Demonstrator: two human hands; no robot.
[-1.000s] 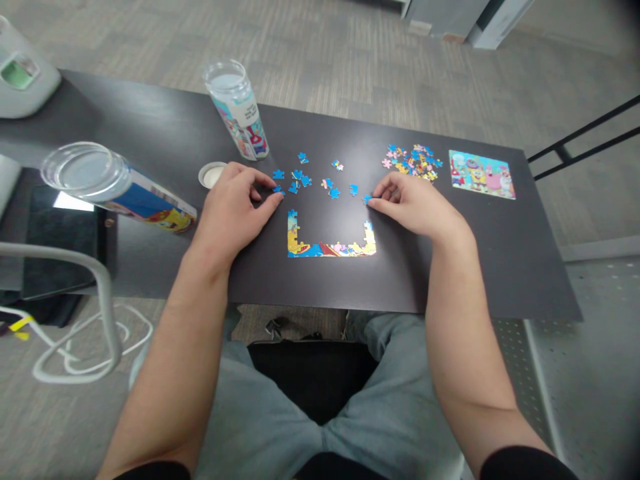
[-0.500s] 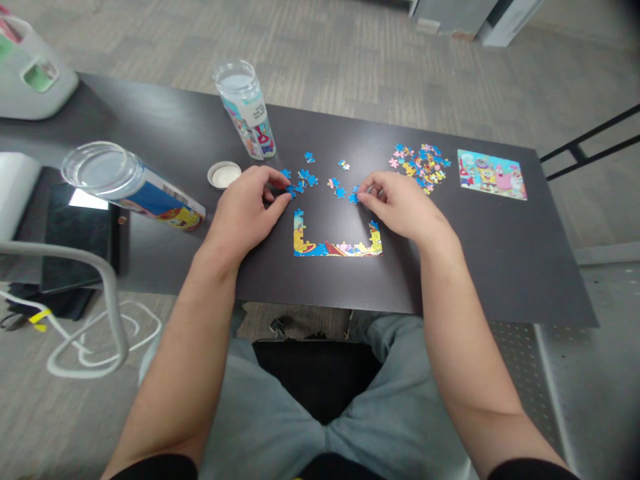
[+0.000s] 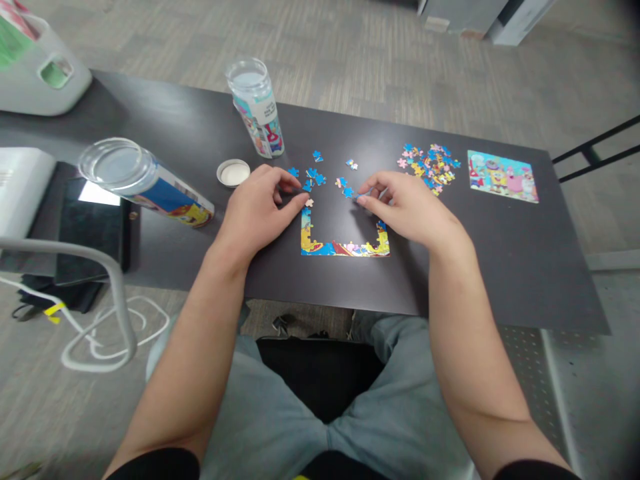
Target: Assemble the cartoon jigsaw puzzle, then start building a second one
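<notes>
A partly joined jigsaw puzzle (image 3: 345, 249) lies in front of me, its bottom row and parts of both sides forming a U. At its upper left corner, my left hand (image 3: 265, 210) pinches a pale puzzle piece (image 3: 309, 203) between thumb and index finger. Across the gap, my right hand (image 3: 400, 205) has its fingertips closed on a puzzle piece (image 3: 356, 197), seen nearly edge-on and mostly hidden. Just left of those fingertips lies a blue piece (image 3: 349, 192). Several loose blue pieces (image 3: 315, 176) rest beyond my left fingertips.
A pile of mixed pieces (image 3: 431, 167) and a picture card (image 3: 503, 177) lie to the right. Two clear-topped canisters (image 3: 265, 120), (image 3: 170, 197) stand at left, near a white lid (image 3: 233, 173). A black tablet (image 3: 93, 230) and white cable (image 3: 95, 347) are farther left.
The right hand has tilted its blue piece up off the table. A pale piece now shows at the left fingertips, by the frame's upper left corner. The whole view has shifted slightly.
</notes>
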